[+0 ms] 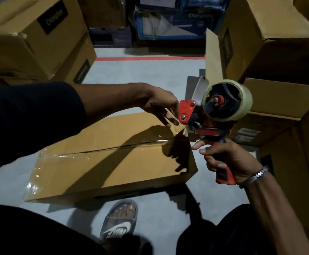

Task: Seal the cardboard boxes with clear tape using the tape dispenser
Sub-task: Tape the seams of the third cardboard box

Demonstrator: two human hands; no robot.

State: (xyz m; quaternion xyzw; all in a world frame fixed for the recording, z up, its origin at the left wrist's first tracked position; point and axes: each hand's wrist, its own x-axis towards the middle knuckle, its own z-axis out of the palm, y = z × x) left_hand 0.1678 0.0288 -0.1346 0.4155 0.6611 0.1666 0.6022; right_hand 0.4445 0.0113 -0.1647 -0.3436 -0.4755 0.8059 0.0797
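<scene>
Box (113, 155) on the floor (140, 70), its top seam taped, hands raised over its far end
Right hand (229, 162) wraps the orange handle of the dispenser (214, 115), held upright above the box's far right corner, tape roll (242, 100) on top; left hand (164, 105) reaches across from the left, fingers extended by the dispenser's red front plate, seemingly touching a strip of tape there

Right hand (229, 161) grips dispenser (214, 115) handle, held above box (113, 159). Left hand (163, 105) at dispenser's 9 o'clock, fingers (165, 117) extended. Tape (102, 147) covers seam.
</scene>
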